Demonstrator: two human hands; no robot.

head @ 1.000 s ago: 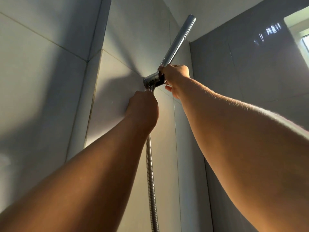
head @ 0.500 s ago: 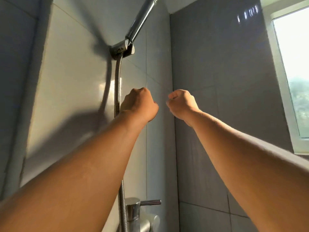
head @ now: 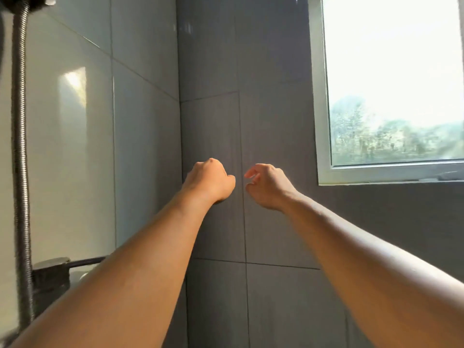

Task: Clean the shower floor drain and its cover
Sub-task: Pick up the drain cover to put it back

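Observation:
Both my arms reach forward at the tiled corner of the shower. My left hand [head: 209,179] is curled into a loose fist with nothing in it. My right hand [head: 267,185] is beside it, a little apart, fingers bent and slightly parted, holding nothing. The ribbed metal shower hose [head: 20,156] hangs down the left wall, well left of both hands. The floor drain and its cover are out of view.
A metal mixer tap with a lever [head: 54,272] juts from the left wall, partly behind my left forearm. A white-framed window [head: 320,101] fills the upper right. Grey wall tiles [head: 213,136] lie straight ahead.
My hands let go of the shower head and hose and dropped away. The view swung down and to the right, so the holder has left the frame and the window fills more of it.

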